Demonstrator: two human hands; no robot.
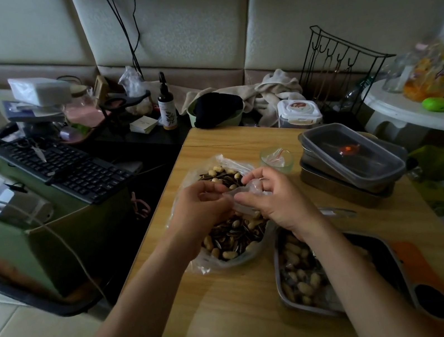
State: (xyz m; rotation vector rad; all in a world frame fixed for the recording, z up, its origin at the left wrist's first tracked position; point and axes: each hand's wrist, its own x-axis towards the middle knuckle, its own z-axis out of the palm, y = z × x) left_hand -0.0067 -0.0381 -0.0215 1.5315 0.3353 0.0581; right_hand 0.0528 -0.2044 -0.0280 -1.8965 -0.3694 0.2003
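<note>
The left hand (202,205) curls its fingers and pinches the clear rim of the bag (202,265). The bag, holding peanuts (229,254) and seeds (231,237), lies open on the table (236,298) directly under both sets of fingers. The right hand (271,198) bunches its fingers on a crumpled fold of the same plastic, close against the left fingertips. A glass (276,159) stands beyond the right knuckles. A tray (283,299) sits behind that wrist.

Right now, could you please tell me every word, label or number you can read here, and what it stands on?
Nothing can be read for certain.
Dark spray bottle: leaf label, print too small.
White lidded box: red mark on lid, blurred.
Snack bags: yellow lettering, blurred.
Keyboard: key legends too small.
</note>
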